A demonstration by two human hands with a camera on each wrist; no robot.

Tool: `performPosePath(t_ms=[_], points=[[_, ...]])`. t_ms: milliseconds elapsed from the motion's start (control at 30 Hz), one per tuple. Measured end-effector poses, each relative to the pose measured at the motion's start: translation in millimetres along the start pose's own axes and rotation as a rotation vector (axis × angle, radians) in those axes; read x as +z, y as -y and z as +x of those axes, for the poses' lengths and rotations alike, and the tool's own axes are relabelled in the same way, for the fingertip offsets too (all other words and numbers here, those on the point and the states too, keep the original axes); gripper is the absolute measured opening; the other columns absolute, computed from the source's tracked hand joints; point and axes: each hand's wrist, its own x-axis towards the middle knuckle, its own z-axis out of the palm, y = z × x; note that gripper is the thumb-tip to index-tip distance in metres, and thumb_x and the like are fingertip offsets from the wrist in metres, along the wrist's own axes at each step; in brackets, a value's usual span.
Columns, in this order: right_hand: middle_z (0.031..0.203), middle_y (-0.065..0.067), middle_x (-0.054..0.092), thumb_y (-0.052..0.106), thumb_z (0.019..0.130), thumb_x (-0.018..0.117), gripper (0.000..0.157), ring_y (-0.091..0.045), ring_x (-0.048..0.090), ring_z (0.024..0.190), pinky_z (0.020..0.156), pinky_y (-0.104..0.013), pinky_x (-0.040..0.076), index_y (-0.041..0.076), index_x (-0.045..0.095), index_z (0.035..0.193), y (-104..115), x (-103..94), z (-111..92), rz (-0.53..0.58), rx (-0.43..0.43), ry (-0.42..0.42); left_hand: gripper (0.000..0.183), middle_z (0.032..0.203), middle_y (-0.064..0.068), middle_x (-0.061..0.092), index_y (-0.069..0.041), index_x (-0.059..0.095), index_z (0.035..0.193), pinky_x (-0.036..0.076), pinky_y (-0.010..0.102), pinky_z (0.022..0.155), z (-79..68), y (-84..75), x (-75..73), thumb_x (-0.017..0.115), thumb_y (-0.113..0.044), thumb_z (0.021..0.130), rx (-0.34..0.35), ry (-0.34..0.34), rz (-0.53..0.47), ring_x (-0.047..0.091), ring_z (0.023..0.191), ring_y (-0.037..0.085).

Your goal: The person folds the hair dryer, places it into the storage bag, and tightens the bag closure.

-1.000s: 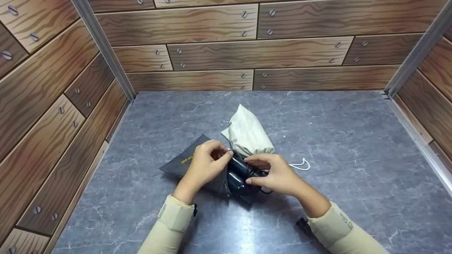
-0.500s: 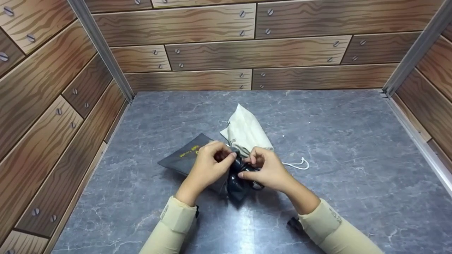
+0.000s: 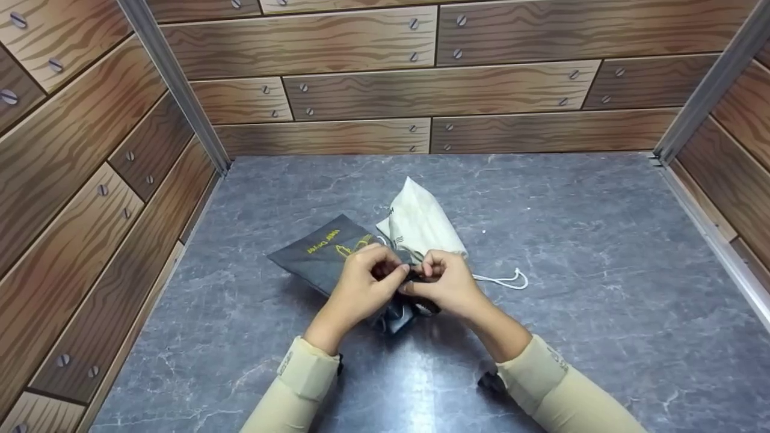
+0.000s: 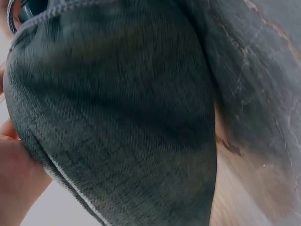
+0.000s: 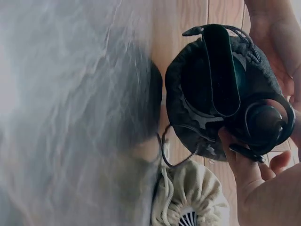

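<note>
A dark grey drawstring bag (image 3: 307, 255) with yellow "Hair Dryer" lettering slants up from the table, its mouth toward me. My left hand (image 3: 364, 279) pinches the near rim of this bag. Opposite it, my right hand (image 3: 448, 279) grips the rim with thumb and curled fingers, close to the left. Inside the mouth sits a glossy black hair dryer (image 5: 223, 70), with a looped black cord (image 5: 291, 117) bulging out beside the right fingers. In the left wrist view the bag's cloth (image 4: 117, 108) fills most of the picture and hides the fingertips.
Just behind the hands lies a stuffed cream drawstring bag (image 3: 424, 222), its white cord (image 3: 511, 279) trailing right. In the right wrist view, a striped round end shows in the cream bag's mouth (image 5: 188, 217). Wood-patterned walls (image 3: 361, 90) enclose the grey marbled table (image 3: 571, 240).
My right hand has moved left toward my left hand, from the hair dryer's cord to the bag's rim. The grey bag's far end has risen, and less of the dryer shows.
</note>
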Motion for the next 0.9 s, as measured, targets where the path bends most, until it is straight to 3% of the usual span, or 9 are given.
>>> performPosePath(t_ms=[300, 600, 800, 900], points=[[0.071, 0.004, 0.050, -0.009, 0.072, 0.085, 0.048, -0.007, 0.059, 0.070, 0.061, -0.019, 0.050, 0.010, 0.041, 0.070, -5, 8.4, 5, 0.191, 0.137, -0.091, 0.015, 0.074, -0.003, 0.059, -0.013, 0.071, 0.081, 0.044, 0.023, 0.063, -1.7, -1.9, 4.0, 0.076, -0.008, 0.094, 0.002, -0.009, -0.022, 0.053, 0.069, 0.010], [0.062, 0.008, 0.050, -0.010, 0.074, 0.082, 0.043, -0.004, 0.044, 0.056, 0.051, -0.017, 0.035, 0.012, 0.046, 0.072, -6, 11.5, 8, 0.255, 0.206, -0.112, 0.014, 0.075, -0.004, 0.060, -0.012, 0.074, 0.081, 0.044, 0.022, 0.063, -3.0, -6.2, 5.8, 0.075, -0.007, 0.094, 0.003, -0.031, -0.063, 0.054, 0.070, 0.009], [0.065, 0.006, 0.054, -0.010, 0.082, 0.074, 0.035, -0.004, 0.045, 0.052, 0.047, -0.016, 0.033, 0.011, 0.047, 0.075, -6, 13.1, 9, 0.301, 0.252, -0.110, 0.014, 0.076, -0.003, 0.063, -0.014, 0.075, 0.081, 0.046, 0.023, 0.064, -4.5, -8.6, 9.5, 0.076, -0.007, 0.093, 0.018, -0.051, -0.067, 0.055, 0.071, 0.010], [0.066, 0.006, 0.055, -0.010, 0.085, 0.071, 0.029, -0.005, 0.050, 0.055, 0.049, -0.016, 0.039, 0.010, 0.051, 0.077, -6, 13.0, 10, 0.340, 0.279, -0.092, 0.013, 0.078, -0.002, 0.064, -0.013, 0.076, 0.082, 0.047, 0.023, 0.065, -4.4, -8.2, 10.0, 0.075, -0.007, 0.094, 0.020, -0.049, -0.073, 0.056, 0.072, 0.011]])
